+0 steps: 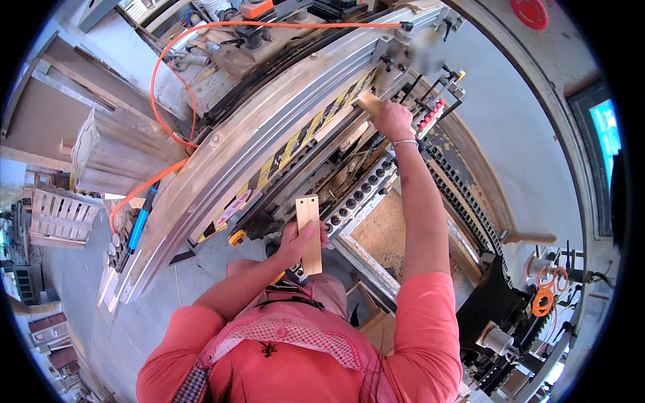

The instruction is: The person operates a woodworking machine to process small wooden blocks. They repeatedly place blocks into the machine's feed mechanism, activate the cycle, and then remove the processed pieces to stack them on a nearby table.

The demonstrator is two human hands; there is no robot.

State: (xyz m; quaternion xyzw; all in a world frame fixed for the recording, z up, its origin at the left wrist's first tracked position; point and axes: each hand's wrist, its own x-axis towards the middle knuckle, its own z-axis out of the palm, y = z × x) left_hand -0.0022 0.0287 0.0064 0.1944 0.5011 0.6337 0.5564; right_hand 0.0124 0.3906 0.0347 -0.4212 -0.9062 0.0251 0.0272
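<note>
Two pale wood pieces were in hand, one to each side; the left hand [293, 246] had its fingers wrapped behind a wood block [312, 255], thumb laid over the face and fingertips showing past the right edge, so the grip was closed and looked firm; the block stood near the person's waist, its two dark holes at the far end, above the thumb; the right hand [394, 121] reached far out over the machine, fingers bent round a shorter-looking wood piece [369, 103], whose free end stuck out to the left, toward the striped tape [289, 151]; whether that piece touched the machine could not be told, and the fingertips under it were hidden. Beneath the right forearm lay the row of round black caps [363, 187] and a sawdust-strewn panel [384, 232]; the small red knobs [431, 115] sat just beside the right wrist. Judgement on technique: the far piece was best held well back from its free end, fingertips kept off its leading edge; the bracelet [404, 142] and bare forearm seemed worth keeping clear of the knobs and of the toothed black chain [463, 191]; a flat, level wrist would probably have kept the piece from twisting; the near block was best left low and steady, its holes uncovered, away from the machine's edge.
</note>
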